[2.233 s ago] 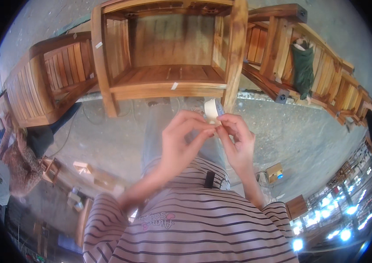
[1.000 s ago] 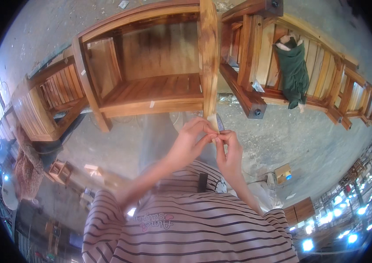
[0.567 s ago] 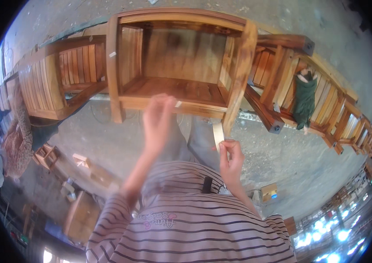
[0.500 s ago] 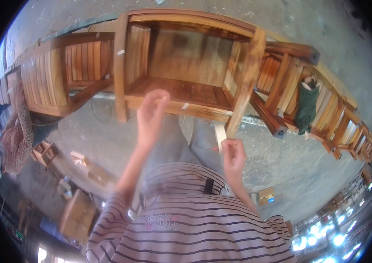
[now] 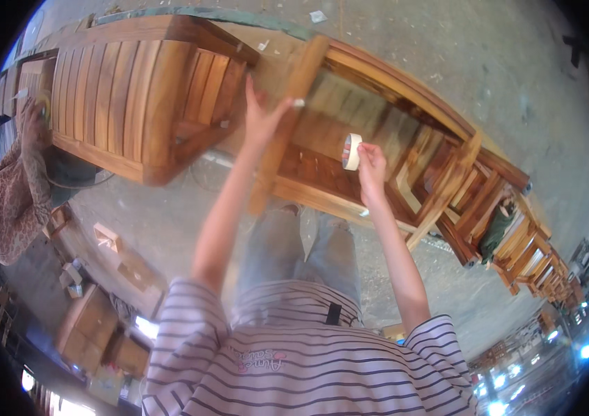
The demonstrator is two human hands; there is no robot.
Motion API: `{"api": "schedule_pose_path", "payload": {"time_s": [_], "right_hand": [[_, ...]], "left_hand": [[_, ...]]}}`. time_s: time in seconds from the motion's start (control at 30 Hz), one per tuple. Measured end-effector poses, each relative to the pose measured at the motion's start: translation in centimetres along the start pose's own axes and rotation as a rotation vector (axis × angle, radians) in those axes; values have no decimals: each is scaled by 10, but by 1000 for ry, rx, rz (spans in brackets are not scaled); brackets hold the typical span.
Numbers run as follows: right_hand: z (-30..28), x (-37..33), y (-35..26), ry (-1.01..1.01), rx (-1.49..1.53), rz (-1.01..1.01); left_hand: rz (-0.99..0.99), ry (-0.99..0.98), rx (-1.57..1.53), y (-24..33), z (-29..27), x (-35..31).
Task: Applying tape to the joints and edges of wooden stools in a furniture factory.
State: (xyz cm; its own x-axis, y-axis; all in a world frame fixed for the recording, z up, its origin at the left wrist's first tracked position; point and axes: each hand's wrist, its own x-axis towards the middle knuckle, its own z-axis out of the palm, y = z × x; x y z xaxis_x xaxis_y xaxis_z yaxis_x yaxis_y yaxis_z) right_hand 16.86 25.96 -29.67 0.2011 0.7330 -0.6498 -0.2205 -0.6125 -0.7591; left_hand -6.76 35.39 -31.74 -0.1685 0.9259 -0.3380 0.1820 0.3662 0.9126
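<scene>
A pale cream roll of tape point(image 5: 354, 154) with a reddish inner core is pinched in the fingers of my right hand point(image 5: 372, 168). That hand is raised in front of the open middle of a brown wooden furniture frame point(image 5: 350, 204). My left hand point(image 5: 261, 121) reaches to the frame's left post point(image 5: 284, 132), its index finger and thumb spread wide. The thumb tip is close to a small white piece of tape point(image 5: 299, 103) on that post; whether they touch I cannot tell. Another small pale piece of tape point(image 5: 364, 213) sits on the front rail.
Left stands a slatted wooden piece point(image 5: 104, 104); a person in a patterned sleeve point(image 5: 20, 180) has a hand at its far end, beside a tape roll point(image 5: 44, 107). More wooden frames point(image 5: 533, 256) line the right, with a dark green cloth point(image 5: 497, 232). Cardboard boxes point(image 5: 86, 322) sit lower left.
The view has turned left, so the frame appears further right and tilted. My left hand has moved from the front rail to the left post and spread its fingers. My right hand has lifted the tape roll.
</scene>
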Motion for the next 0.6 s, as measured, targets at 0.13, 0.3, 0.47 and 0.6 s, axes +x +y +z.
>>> {"api": "schedule_pose_path", "payload": {"time_s": [0.13,0.3,0.47,0.6], "right_hand": [[90,54,34,155,150,96],[168,68,42,398,202,269],[111,8,-13,285,448,361],[25,-61,-81,-29,591,363]], "left_hand": [[-441,-30,-692,10,-15,-54],[-454,-30,-396,-18,-26,-63],[-467,-190,-395,36,-23,-113],[-355,-355,-502,146,-29,-161]]}}
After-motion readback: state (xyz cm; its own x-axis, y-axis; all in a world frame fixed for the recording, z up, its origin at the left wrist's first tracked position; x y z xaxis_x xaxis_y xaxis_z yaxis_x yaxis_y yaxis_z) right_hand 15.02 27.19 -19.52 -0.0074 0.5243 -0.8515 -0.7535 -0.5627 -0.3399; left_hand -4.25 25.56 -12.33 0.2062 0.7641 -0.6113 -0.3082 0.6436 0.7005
